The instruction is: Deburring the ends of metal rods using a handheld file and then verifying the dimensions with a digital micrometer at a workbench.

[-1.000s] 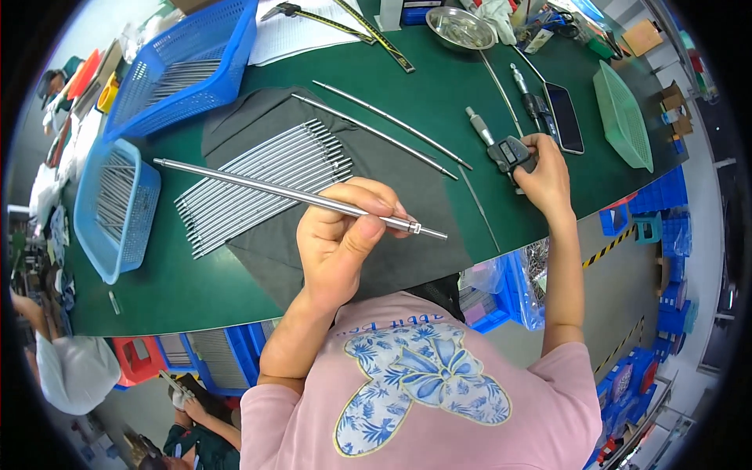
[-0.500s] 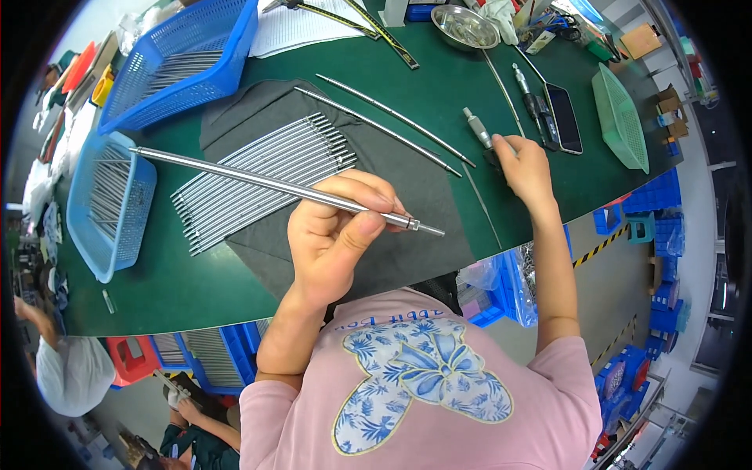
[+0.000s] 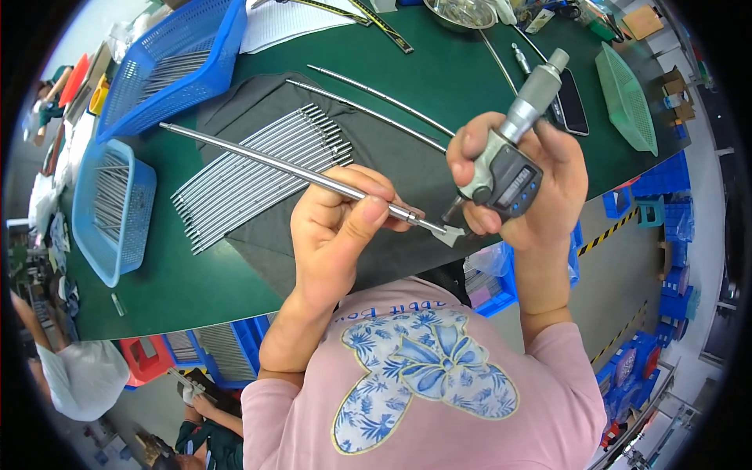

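Your left hand (image 3: 325, 247) was pinching a slim steel rod (image 3: 262, 161) between thumb and fingers, the rod slanting from the upper left down to its thin tip by the micrometer. Your right hand (image 3: 562, 184) was wrapped around a digital micrometer (image 3: 507, 171), with its thimble pointing up and to the right and its small display facing up. The rod's thin tip lay at the micrometer's measuring end, in front of your chest, though you could not tell from this view whether they touched. Beyond your left hand, a row of steel rods (image 3: 254, 182) lay side by side on a dark cloth (image 3: 262, 266) spread over the green desk (image 3: 188, 294), and two separate rods lay slantwise to its right. A light blue basket (image 3: 139, 215) and a darker blue basket (image 3: 225, 59), each with rods inside, stood to the left; a phone (image 3: 576, 106) and a pale green basket (image 3: 619, 90) were on the right.
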A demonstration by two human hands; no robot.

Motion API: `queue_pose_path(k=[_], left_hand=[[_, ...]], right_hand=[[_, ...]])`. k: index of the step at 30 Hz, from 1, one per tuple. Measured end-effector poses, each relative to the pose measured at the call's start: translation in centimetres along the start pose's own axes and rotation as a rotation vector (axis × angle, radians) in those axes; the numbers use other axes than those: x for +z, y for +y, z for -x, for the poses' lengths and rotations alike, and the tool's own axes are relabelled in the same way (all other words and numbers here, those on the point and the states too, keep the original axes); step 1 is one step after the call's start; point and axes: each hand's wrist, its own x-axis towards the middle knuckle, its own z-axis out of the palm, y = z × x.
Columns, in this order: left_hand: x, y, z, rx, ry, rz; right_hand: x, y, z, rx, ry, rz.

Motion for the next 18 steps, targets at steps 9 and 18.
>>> queue_pose_path(k=[9,18], left_hand=[[0.48,-0.01,0.35,-0.019,0.015,-0.013],[0.67,0.48,0.34,-0.097,0.029,-0.067]], right_hand=[[0.93,0.78,-0.58,-0.014,0.025,0.022],[1.05,0.85,-0.70,0.037,0.020,-0.018]])
